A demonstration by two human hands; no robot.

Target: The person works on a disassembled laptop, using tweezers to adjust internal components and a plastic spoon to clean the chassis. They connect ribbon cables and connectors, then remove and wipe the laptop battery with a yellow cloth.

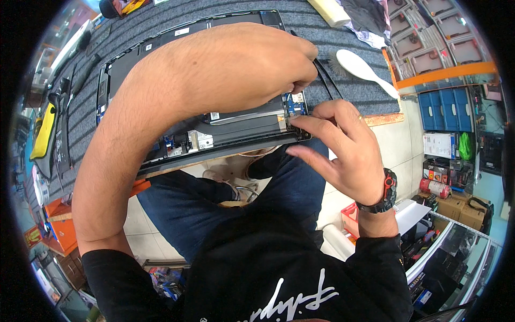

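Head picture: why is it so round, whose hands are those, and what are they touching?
No robot here, just a person working bare-handed. A camera on their head looks down, and its wide fisheye lens bends straight edges. On the gray striped mat lie a white brush and what looks like an opened laptop, its insides showing. The left hand is over the laptop's right end, hiding anything it holds. The right hand has a fingertip at the near right corner, thumb apart.

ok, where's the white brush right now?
Upper right of the head view: the white brush lies on the ribbed grey mat, near its right edge, just beyond the right hand.
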